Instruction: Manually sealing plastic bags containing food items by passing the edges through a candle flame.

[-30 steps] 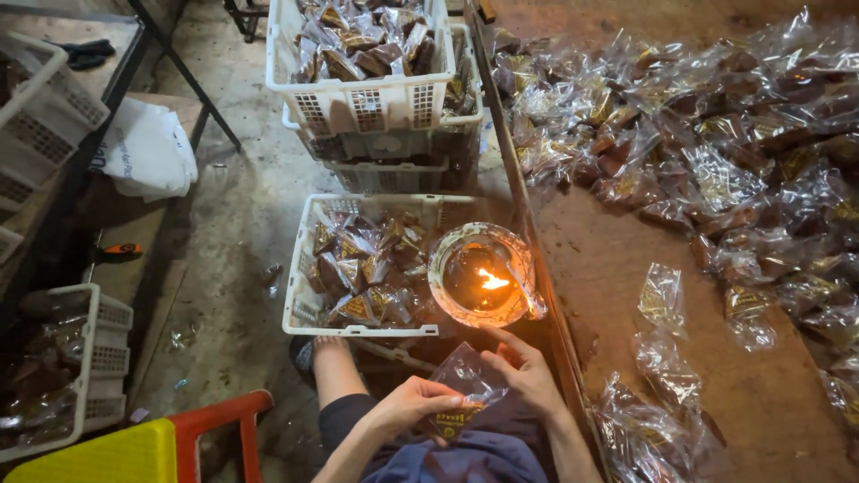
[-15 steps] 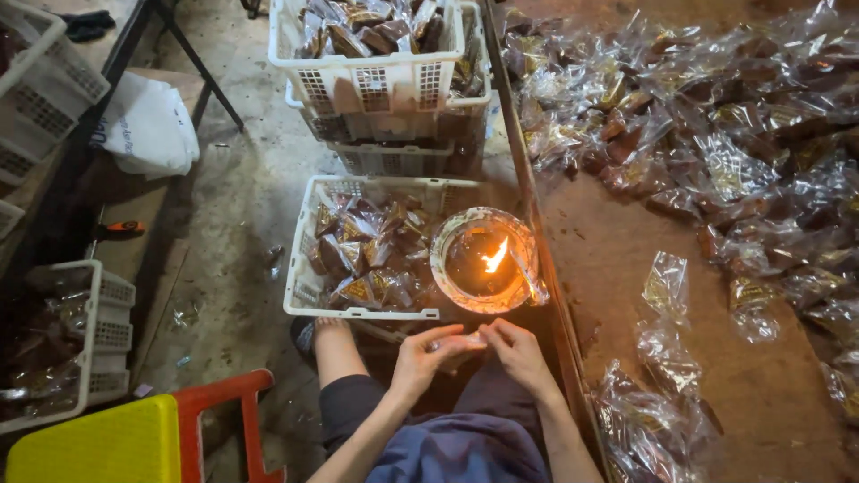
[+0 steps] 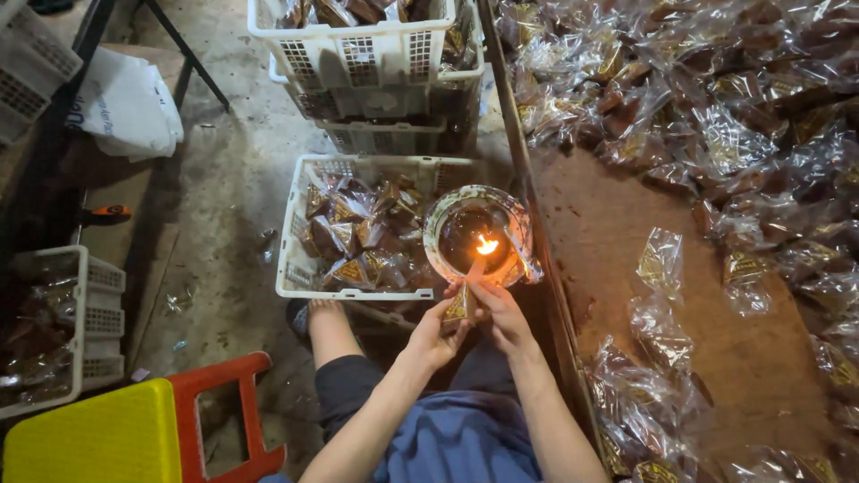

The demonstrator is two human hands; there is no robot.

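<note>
left hand (image 3: 436,335) and right hand (image 3: 501,311) both pinch a small clear packet (image 3: 460,305) between them, its top edge at a candle flame (image 3: 486,244) in a bowl (image 3: 443,217) just beyond the fingertips

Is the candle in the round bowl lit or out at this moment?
Lit. A bright orange flame burns above the candle in the round bowl, and both hands, left hand and right hand, hold a small packet just below it.

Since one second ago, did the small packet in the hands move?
Yes. The packet, held by the left hand and right hand, rose from the lap toward the candle bowl.
</note>
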